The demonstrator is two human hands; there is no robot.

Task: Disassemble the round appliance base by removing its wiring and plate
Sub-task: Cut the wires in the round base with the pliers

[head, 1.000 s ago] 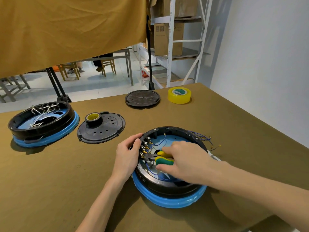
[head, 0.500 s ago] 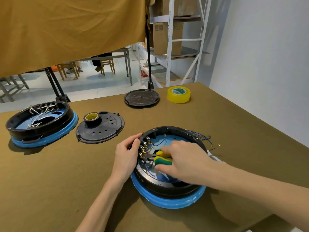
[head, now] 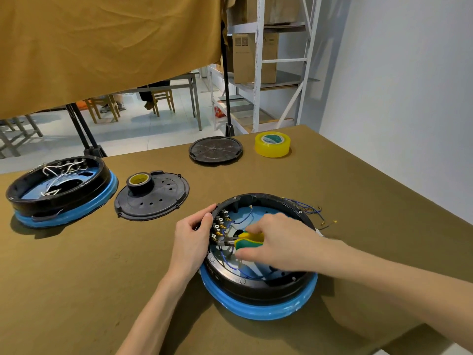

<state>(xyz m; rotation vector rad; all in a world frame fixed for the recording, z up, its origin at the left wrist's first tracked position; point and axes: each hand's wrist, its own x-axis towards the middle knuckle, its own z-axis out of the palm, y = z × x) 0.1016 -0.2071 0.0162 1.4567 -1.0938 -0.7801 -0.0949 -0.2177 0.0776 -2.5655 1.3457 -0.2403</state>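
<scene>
A round black appliance base (head: 258,288) with a blue rim lies open side up near the table's front. Blue wires (head: 305,208) trail over its far right edge, and more run inside it. My left hand (head: 192,239) grips the base's left wall beside a row of brass terminals (head: 218,230). My right hand (head: 279,239) reaches into the base and holds yellow-and-green-handled pliers (head: 245,240), their jaws pointing left at the terminals. The hand hides most of the handles.
A second black-and-blue base (head: 61,190) with white wires sits at the far left. Beside it lies a black perforated plate (head: 153,198) carrying a roll of black tape (head: 140,184). Farther back are another round black plate (head: 215,150) and a yellow tape roll (head: 272,144).
Both hands stay at the base; the right hand with the pliers has shifted only slightly near the terminals. The view has drifted a little.
</scene>
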